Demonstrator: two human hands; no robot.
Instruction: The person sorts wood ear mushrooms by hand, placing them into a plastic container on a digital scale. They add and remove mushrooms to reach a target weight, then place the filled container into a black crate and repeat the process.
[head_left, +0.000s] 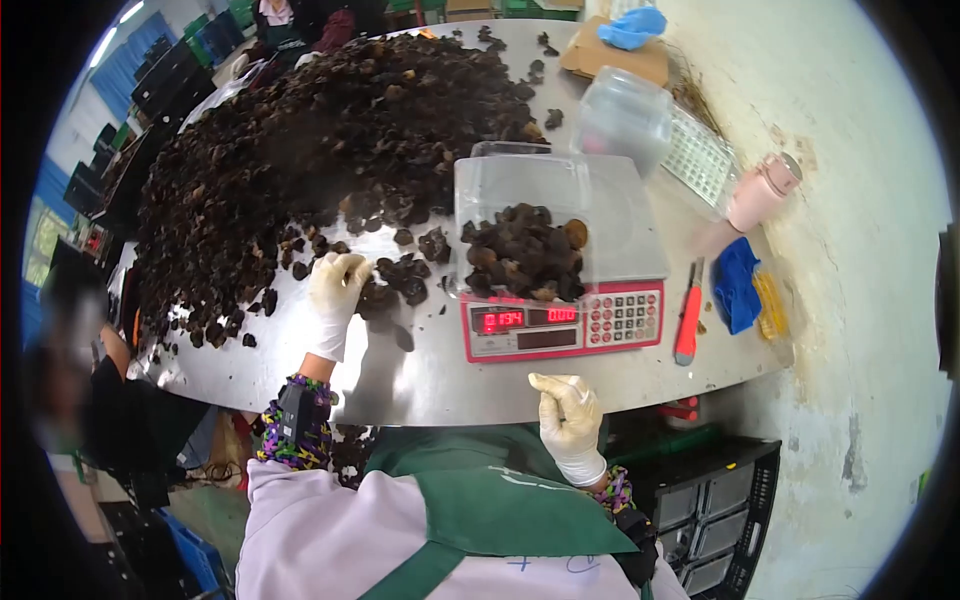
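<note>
My left hand [338, 290], in a white glove, is low over the steel table with its fingers curled together. Beside its fingertips lie a few loose dark wood ear mushrooms [405, 280]; whether it pinches one is hidden. In front of the table edge, my right hand [570, 415], also gloved, has its fingers folded together with nothing visible in them. Above it stands a red and white digital scale [490, 347], its display lit with red digits. A clear plastic box [520, 180] on the scale holds a heap of wood ear mushrooms [525, 250].
A large pile of wood ear mushrooms [300, 130] covers the table's left and back. At right lie a red-handled utility knife [687, 325], a blue bundle [737, 285] and a pink bottle [763, 190]. Stacked clear boxes [625, 115] stand behind the scale. Another person [100, 380] is at left.
</note>
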